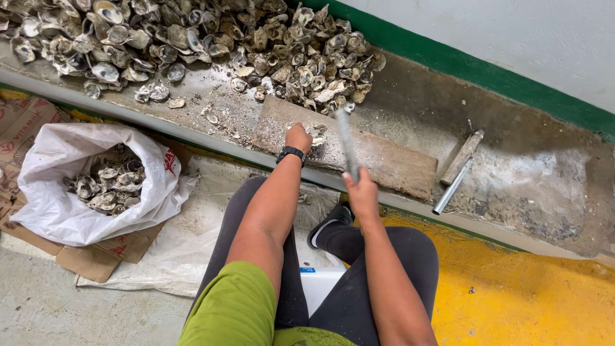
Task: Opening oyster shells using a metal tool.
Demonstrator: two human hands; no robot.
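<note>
My left hand (298,137), with a black watch on the wrist, holds an oyster shell (316,134) down on a worn wooden board (391,161) that lies on the concrete ledge. My right hand (362,191) grips the lower end of a grey metal rod (346,140), which is raised and blurred above the board, its tip close to the shell. A big heap of oyster shells (192,38) lies just beyond the board on the ledge.
A white sack (70,192) with several shells stands open on cardboard at the left. A second metal pipe tool (458,170) lies on the ledge to the right of the board. A green-striped wall backs the ledge. Yellow floor lies at the right.
</note>
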